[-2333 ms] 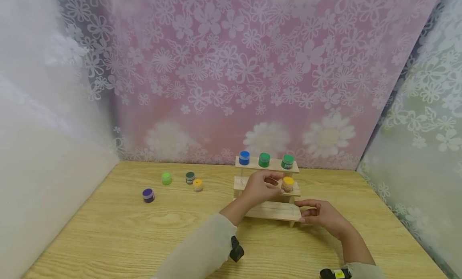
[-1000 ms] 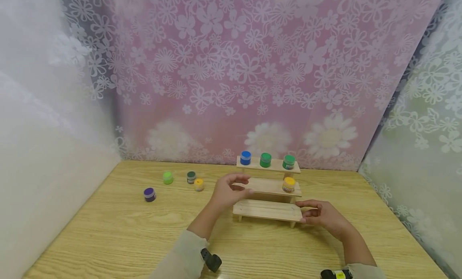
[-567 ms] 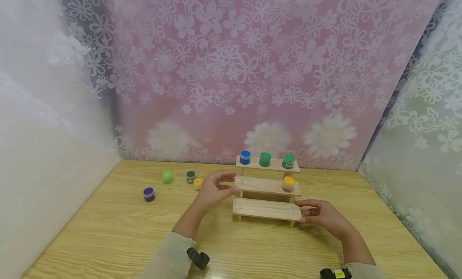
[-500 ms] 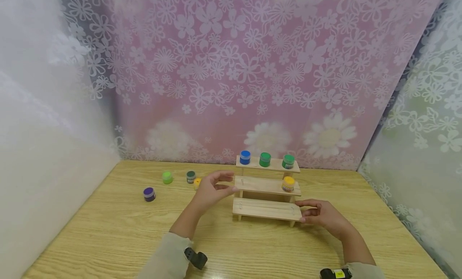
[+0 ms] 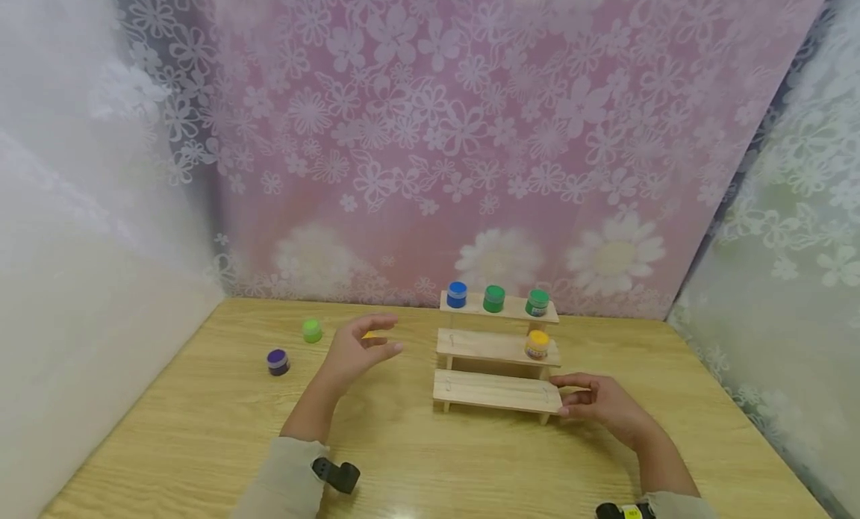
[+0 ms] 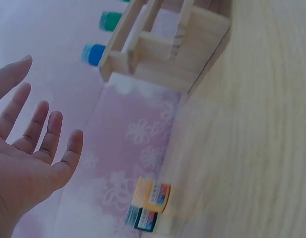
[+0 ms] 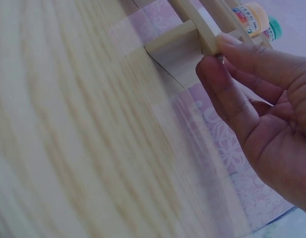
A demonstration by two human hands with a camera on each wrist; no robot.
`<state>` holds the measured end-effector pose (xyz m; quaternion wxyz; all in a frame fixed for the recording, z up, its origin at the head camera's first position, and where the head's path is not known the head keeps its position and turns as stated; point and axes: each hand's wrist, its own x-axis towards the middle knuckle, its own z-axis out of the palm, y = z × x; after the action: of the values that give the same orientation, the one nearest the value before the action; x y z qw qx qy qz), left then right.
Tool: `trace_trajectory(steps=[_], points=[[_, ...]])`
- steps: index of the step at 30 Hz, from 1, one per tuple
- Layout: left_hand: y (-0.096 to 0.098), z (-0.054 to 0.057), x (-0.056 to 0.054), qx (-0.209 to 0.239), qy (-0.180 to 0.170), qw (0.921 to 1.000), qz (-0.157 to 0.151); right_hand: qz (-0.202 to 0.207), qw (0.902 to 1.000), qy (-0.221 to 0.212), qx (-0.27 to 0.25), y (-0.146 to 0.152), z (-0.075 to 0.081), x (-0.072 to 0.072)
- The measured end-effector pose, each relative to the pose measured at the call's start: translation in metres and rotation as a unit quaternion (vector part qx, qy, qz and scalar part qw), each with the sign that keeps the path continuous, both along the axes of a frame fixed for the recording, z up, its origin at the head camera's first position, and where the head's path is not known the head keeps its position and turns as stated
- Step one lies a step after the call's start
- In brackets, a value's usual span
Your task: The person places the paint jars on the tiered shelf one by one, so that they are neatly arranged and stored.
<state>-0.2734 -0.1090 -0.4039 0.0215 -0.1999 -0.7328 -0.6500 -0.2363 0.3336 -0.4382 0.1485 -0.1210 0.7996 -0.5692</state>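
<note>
Running crosswise, 3-tier rack (image 5: 496, 346), lowest shelf (image 5: 496, 390) nearest

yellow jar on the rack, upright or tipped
Upright: the yellow jar stands on the middle shelf, its round top facing up in the head view.

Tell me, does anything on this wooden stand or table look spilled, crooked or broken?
Nothing stands out. On the wooden stand, the blue jar, green jars and yellow jar stand upright; so do the purple jar and lime jar on the table. No spill or damage shows.
</note>
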Motion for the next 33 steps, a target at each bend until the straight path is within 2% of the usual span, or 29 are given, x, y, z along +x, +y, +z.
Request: trace_trajectory(steps=[6, 13, 19, 22, 29, 33], points=[[-0.021, 0.005, -0.002, 0.0, -0.031, 0.9993, 0.023, 0.0, 1.0, 0.004, 0.001, 0.002, -0.002, 0.003], [-0.039, 0.01, -0.004, -0.01, -0.038, 0.9985, 0.038, 0.002, 1.0, 0.008, -0.004, 0.002, -0.001, 0.002], [-0.059, 0.01, -0.008, -0.034, -0.04, 0.9956, 0.078, -0.006, 0.9999, 0.01, -0.003, 0.001, 0.001, 0.001], [-0.07, 0.01, -0.009, -0.049, -0.041, 0.994, 0.088, -0.008, 0.9999, 0.01, -0.002, 0.0, 0.001, 0.001], [-0.091, 0.01, -0.004, -0.065, -0.032, 0.9924, 0.1, -0.004, 0.9999, 0.011, -0.003, 0.001, 0.0, 0.0], [-0.103, 0.009, 0.001, -0.083, -0.051, 0.9881, 0.12, 0.0, 1.0, 0.006, -0.003, 0.001, -0.001, 0.0]])
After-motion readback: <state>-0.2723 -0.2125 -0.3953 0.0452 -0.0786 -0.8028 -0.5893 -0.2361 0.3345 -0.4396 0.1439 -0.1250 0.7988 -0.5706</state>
